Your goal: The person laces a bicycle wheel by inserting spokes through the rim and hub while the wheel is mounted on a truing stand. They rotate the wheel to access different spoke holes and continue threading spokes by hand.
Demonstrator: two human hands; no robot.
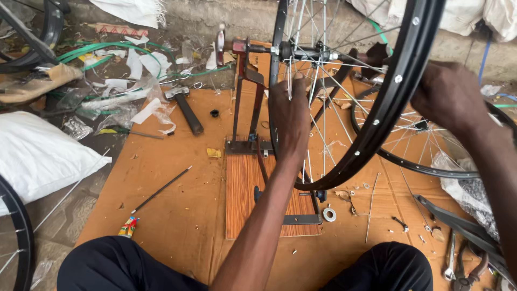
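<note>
Here, wheel (377, 116) upright, axle crosswise.

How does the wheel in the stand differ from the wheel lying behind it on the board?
The wheel in the stand is upright, held by its axle, while the wheel lying behind is flat on the board. The left hand and right hand touch the standing wheel; no hand touches the lying one. Both have black rims and thin metal spokes.
</note>
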